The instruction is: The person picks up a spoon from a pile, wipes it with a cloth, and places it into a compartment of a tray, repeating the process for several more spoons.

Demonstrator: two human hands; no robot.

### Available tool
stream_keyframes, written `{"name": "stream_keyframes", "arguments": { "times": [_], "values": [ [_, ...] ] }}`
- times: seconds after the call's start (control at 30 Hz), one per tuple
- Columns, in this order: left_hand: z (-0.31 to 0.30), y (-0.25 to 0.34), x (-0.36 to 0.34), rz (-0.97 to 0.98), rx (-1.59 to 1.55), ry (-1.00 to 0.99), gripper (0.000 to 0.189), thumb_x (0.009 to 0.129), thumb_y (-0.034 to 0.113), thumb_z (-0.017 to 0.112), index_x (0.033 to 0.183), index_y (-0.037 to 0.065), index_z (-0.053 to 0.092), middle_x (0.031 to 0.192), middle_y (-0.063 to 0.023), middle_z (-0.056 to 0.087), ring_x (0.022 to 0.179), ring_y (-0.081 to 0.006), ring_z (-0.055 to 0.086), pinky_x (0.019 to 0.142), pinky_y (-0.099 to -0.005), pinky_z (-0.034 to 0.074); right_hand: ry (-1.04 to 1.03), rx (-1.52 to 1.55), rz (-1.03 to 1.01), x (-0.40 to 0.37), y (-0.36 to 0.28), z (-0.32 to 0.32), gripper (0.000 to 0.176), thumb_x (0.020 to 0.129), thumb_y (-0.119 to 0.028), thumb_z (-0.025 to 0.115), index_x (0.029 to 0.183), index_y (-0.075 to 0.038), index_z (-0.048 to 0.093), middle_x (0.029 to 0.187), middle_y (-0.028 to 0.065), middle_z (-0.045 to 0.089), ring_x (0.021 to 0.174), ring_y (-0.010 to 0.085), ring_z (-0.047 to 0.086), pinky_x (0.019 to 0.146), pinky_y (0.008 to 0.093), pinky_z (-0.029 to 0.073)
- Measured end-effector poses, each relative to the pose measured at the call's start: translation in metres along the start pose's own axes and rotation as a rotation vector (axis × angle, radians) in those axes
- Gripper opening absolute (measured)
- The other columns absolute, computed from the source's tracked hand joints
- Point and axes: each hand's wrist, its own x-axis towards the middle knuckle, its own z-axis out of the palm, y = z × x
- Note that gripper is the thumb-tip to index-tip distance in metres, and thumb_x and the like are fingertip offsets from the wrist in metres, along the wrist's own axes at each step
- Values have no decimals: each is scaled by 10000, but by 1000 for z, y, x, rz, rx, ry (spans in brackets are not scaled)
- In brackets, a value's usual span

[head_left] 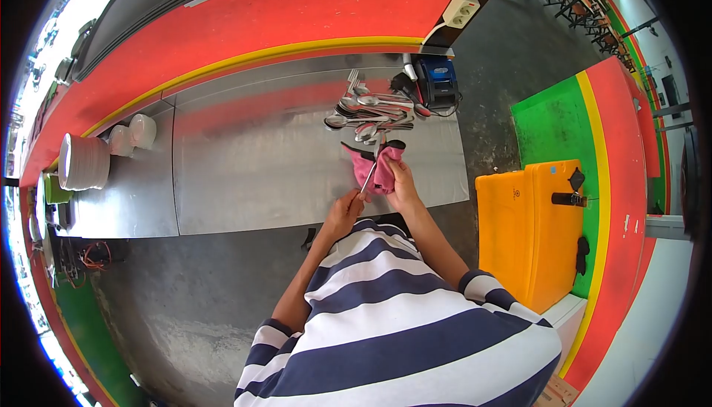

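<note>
Room to pass lay across the stainless-steel counter (256, 173) between stacked white dishes (83, 162) and heaped spoons and forks (374, 113). That heap barred the way ahead, a blue-and-black device (437, 81) stood at its right, and a red wall (319, 15) closed the back.

Our red wall (319, 18) above a metal counter (259, 162), with glare (43, 66) at ten o'clock.
Yellow trim (371, 41) edges the wall at twelve, and we see a white socket (461, 9) at one. Grey floor (200, 288) shows at eight, pale in patches, and again past the socket, reaching furniture (575, 12) near two, too small for us to make out. Toward three we find a green, yellow and red partition (556, 121), an orange box (508, 236) before its green side. The counter mirrors red.
</note>
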Motion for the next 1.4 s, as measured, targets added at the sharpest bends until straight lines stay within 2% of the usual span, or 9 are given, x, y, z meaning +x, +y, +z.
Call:
{"name": "stream_keyframes", "arguments": {
  "times": [0.27,0.4,0.53,0.77,0.87,1.1,1.2,1.33,1.4],
  "values": [
    [-5,15,-2,59,169,85,234,1011,159,462,939,3,620,587,-77,505,533,-160,504,547,-320,424,54,-61,-53,14,-17,-3,224,943,-243,653,1098,-85,620,996,-9,655,883,85,625,799,259,494],
    [-8,16,-2,59,130,162,251,1019,174,456,922,7,617,567,-52,505,506,-127,458,512,-306,384,22,160,-117,33,-36,-15,281,989,-313,566,1180,-106,580,1111,-11,631,1028,130,605,939,322,471],
    [-6,12,2,66,17,262,263,1025,185,450,911,13,612,571,-24,520,507,-87,419,491,-285,346,-36,51,-139,19,-59,8,345,990,-354,560,1193,-76,567,1125,1,625,1037,126,603,937,329,469],
    [2,-9,12,160,22,158,258,1028,203,469,933,13,616,593,-9,549,502,-63,404,481,-260,328,-149,-386,-35,-4,-1,18,242,972,-233,613,1127,-49,607,981,11,646,858,92,618,750,254,502],
    [2,11,5,-6,-113,132,241,1003,204,538,910,-1,625,605,1,559,520,-62,410,489,-260,329,-107,-402,-82,-7,4,30,218,970,-216,615,1110,-50,607,966,4,633,836,72,600,722,252,494],
    [-11,14,8,232,-4,726,236,949,237,647,932,3,662,677,3,595,598,-56,445,540,-239,360,-204,-565,-92,-10,-15,36,234,948,-197,641,1117,-37,613,942,13,650,829,82,610,759,255,502],
    [-11,20,18,374,-1,731,267,958,262,641,1005,0,652,709,10,607,604,-65,450,541,-244,363,-389,-696,-75,-10,-10,26,252,929,-176,652,1127,-23,618,965,26,662,839,93,617,785,268,503],
    [-6,14,12,-6,-441,438,286,969,276,628,1066,8,648,709,38,574,635,-55,440,566,-238,365,-463,-868,-12,-24,-2,30,228,935,-133,622,1121,-5,602,954,27,655,855,86,603,803,268,494],
    [-4,7,13,51,-395,504,281,977,288,619,990,12,668,717,59,552,631,-32,411,557,-233,350,-434,-888,-28,-26,9,29,248,929,-133,628,1132,5,599,970,33,660,879,93,604,820,279,490]
  ]
}}
